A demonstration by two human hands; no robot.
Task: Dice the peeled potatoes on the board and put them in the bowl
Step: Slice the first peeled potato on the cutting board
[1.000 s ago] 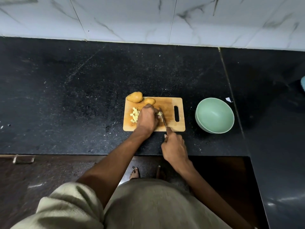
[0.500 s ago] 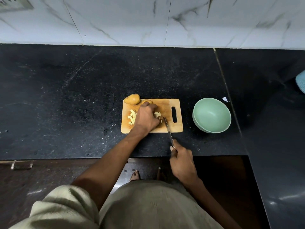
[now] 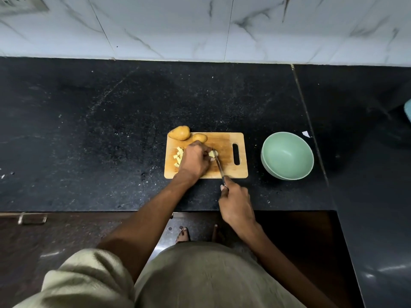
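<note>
- The rectangular light-wood cutting board (image 3: 229,138) with a slot handle at its right end lies on the black speckled stone desk (image 3: 100,130), near the front edge.
- The left hand (image 3: 194,160) rests on the middle of the board, its grip curled down over a pale peeled potato piece (image 3: 213,154) that shows just past the fingertips.
- The right hand (image 3: 235,205) hovers over the front of the desk, its grip wrapped round the handle of a narrow steel-bladed kitchen knife (image 3: 219,166).
- The blade runs up across the board's front edge, its tip at the held potato piece, just right of the left fingers.
- A small heap of pale yellow potato dice (image 3: 178,155) lies on the board's left part, partly hidden by the left hand.
- Two whole tan potatoes sit at the board's far left corner: the larger potato (image 3: 179,133) overhanging the edge, the smaller potato (image 3: 199,137) just beside it on the wood.
- The round pale-green bowl (image 3: 287,155) stands on the desk right of the board, near it but apart.
- White marble-veined wall tiles (image 3: 200,25) run behind the desk.
</note>
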